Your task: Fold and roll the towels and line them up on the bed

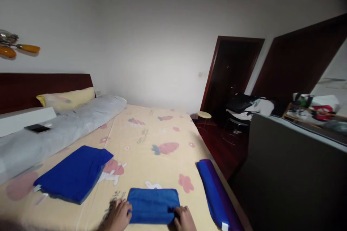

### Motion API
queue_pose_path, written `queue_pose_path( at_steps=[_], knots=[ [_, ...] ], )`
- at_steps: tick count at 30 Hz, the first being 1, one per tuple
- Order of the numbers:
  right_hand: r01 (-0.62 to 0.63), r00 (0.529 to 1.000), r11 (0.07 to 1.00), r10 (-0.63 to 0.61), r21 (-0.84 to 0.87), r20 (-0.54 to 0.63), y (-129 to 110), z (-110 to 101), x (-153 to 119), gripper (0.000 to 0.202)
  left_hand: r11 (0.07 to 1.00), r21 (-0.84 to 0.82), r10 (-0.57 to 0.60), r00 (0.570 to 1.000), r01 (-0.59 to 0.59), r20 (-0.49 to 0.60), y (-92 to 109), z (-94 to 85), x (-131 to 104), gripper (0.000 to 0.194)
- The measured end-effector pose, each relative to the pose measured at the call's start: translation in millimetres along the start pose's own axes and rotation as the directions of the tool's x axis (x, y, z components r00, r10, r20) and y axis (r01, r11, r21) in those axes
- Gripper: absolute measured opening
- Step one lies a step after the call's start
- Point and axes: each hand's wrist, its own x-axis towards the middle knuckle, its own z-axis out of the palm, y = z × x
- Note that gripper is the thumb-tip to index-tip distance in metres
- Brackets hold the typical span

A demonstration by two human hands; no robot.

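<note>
A blue cloth [153, 205], folded into a flat rectangle, lies on the bed near its front edge. At its left edge my left hand [120, 214] has its fingers curled onto the cloth. My right hand [185, 218] pinches the lower right edge, thumb and fingers closed around it. Farther left, another blue cloth [76, 173] is spread flatter, with a corner folded and white tags at its lower left. To the right, a rolled or narrowly folded blue and purple cloth bundle [215, 193] lies along the bed's edge.
The bed [159, 133] has a yellow carrot-patterned sheet. A phone [38, 128] rests on grey bedding [89, 115] by the pillow [70, 99]. A dark panel [292, 173] stands right of the bed. Beyond are a stool [204, 115] and a chair piled with clothes [249, 106].
</note>
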Motion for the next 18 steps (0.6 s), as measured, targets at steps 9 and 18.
queue_pose_path(
  at_steps=[9,18],
  knots=[
    [0.135,0.988,0.990,-0.137,-0.035,-0.068,-30,38,20,0.053,0.992,0.106,-0.074,0.990,0.061,0.120,42,40.4,12,0.072],
    [0.187,0.962,0.972,-0.211,0.143,0.176,-45,27,32,0.071,0.967,-0.137,0.246,0.935,-0.217,0.257,65,40.8,18,0.088]
  ],
)
